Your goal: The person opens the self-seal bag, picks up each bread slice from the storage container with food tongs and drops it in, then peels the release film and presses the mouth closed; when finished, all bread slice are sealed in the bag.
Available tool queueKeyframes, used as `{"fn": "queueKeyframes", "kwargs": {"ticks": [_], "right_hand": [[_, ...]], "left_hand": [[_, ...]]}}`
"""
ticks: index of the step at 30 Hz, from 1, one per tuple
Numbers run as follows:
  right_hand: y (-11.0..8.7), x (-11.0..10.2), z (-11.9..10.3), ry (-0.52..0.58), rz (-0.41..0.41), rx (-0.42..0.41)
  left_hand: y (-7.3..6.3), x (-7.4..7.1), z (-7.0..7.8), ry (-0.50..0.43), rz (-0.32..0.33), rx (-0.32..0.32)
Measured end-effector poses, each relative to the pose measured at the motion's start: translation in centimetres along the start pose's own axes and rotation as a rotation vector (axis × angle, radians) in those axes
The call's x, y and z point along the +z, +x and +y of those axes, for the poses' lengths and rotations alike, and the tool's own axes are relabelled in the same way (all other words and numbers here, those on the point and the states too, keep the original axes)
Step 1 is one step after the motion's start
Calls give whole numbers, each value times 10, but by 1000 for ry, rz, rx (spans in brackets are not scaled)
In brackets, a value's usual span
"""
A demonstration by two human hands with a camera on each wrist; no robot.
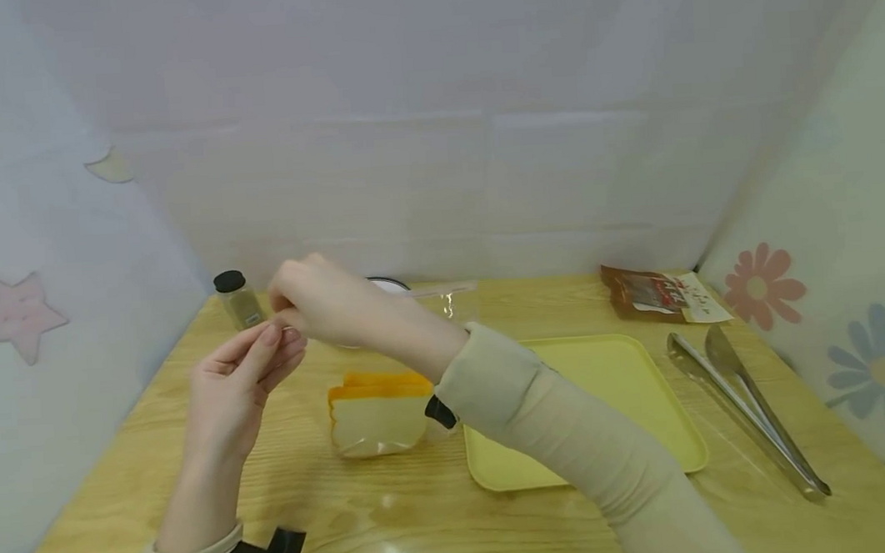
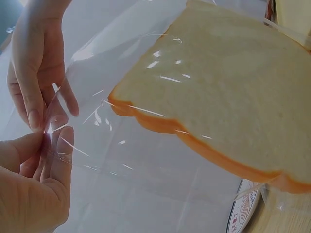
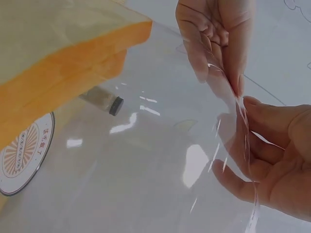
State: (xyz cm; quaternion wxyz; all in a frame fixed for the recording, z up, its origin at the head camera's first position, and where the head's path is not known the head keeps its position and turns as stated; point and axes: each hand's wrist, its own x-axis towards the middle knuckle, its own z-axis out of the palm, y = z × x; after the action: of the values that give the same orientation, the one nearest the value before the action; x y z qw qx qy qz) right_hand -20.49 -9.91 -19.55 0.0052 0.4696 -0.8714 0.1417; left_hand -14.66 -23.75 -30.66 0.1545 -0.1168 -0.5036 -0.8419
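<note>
Wood-grain surface (image 1: 334, 508) sits below; left hand (image 1: 231, 392) and right hand (image 1: 319, 295) are up top, fingers (image 2: 31, 97) pinching a clear bag (image 2: 112, 141) with bread (image 2: 214, 97) inside.

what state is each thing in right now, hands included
clear bag, bread inside, open or sealed unclear
left hand, pinching the bag
right hand, pinching the bag
jar, upright, cap on
tray, flat, right side up
tongs, lying down, tips apart
brown pouch, lying down, open or sealed unclear
</note>
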Motion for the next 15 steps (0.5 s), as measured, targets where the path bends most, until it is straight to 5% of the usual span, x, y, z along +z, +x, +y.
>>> {"fn": "queueKeyframes", "kwargs": {"ticks": [9,15], "right_hand": [[3,-2,-7,36,-51,73],[4,-4,-9,-50,-47,89]], "left_hand": [[-2,2,0,1,19,5],[-1,5,1,23,30,18]]}}
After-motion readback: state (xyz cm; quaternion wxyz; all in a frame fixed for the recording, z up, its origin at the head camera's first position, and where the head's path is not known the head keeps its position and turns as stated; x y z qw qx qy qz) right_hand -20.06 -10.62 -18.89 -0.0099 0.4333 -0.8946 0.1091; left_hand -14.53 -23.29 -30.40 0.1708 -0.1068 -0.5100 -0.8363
